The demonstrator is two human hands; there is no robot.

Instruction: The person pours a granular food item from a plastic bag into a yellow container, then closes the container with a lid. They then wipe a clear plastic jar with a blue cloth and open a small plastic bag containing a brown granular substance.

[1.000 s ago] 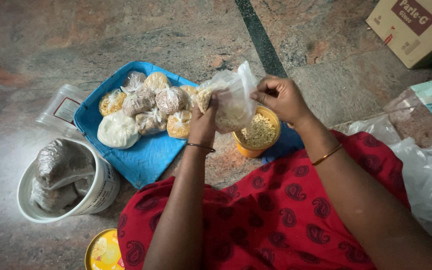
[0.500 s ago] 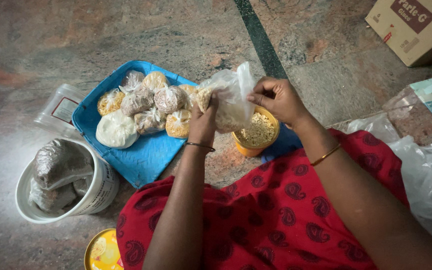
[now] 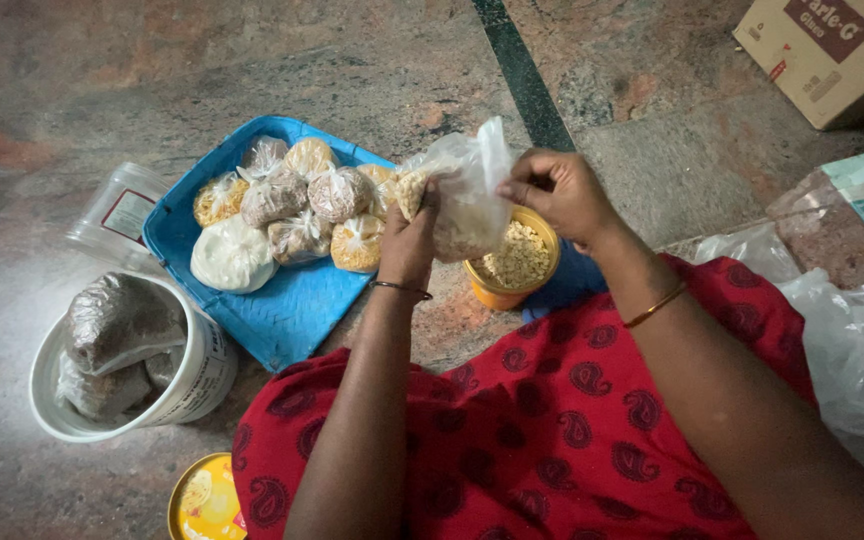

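A clear plastic bag partly filled with pale grain is held up between both hands. My left hand grips its left side from below. My right hand pinches the bag's upper right edge. Just under the bag stands a round yellow container full of pale split lentils, on the stone floor. To the left lies a blue tray with several small tied bags of grains and flour.
A white tub with grey-wrapped packets stands at the left, a clear lying jar behind it. A yellow lid is near my knee. A cardboard box and loose plastic bags are on the right.
Both hands keep hold of the bag; my right hand's fingers have shifted slightly along its top edge. The view has drifted a little.
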